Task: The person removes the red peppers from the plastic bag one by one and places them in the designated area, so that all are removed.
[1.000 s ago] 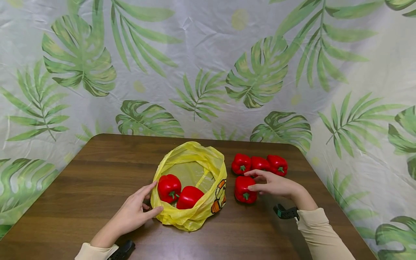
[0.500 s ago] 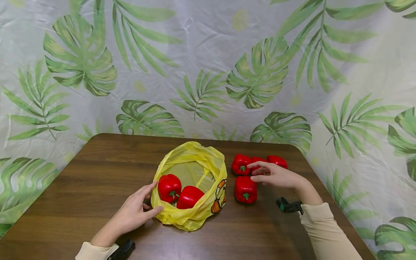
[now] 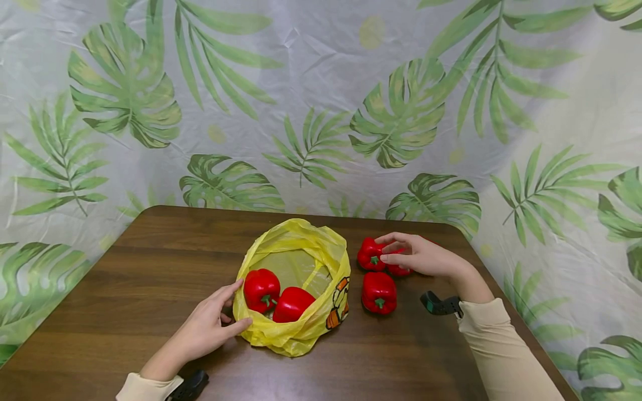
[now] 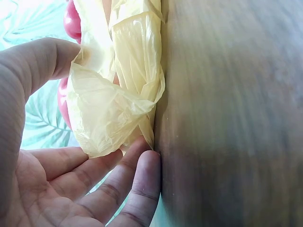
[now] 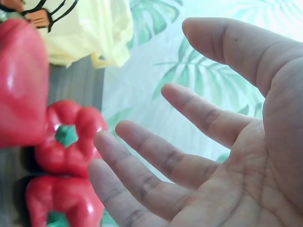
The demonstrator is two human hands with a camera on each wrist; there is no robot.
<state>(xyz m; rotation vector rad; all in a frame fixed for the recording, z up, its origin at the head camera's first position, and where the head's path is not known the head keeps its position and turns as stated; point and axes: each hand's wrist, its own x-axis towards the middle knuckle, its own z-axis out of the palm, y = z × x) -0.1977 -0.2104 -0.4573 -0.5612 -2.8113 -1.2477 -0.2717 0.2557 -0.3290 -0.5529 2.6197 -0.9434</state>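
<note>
A yellow plastic bag (image 3: pixel 296 341) with its mouth spread wide stands on the table. Two red bell peppers, an upright one (image 3: pixel 261 290) and a tilted one (image 3: pixel 293 304), lie inside it. My left hand (image 3: pixel 209 322) touches the bag's left side, with thumb and fingers apart and relaxed. Right of the bag, my right hand (image 3: pixel 418 254) hovers over the back row of peppers, its fingers spread and holding nothing in the right wrist view. Below it are a back-left pepper (image 3: pixel 370 254) and a partly hidden one (image 3: pixel 399 270). Nearer the front sits another pepper (image 3: pixel 379 293).
The brown wooden table (image 3: pixel 165 267) has its far edge against a leaf-patterned curtain (image 3: pixel 311 83). A sliver of red beyond the right hand belongs to a mostly covered pepper. Black bands circle both wrists.
My right hand has lifted away from the front pepper and moved back over the rear row, covering the rightmost pepper. The left hand and the bag have stayed in place.
</note>
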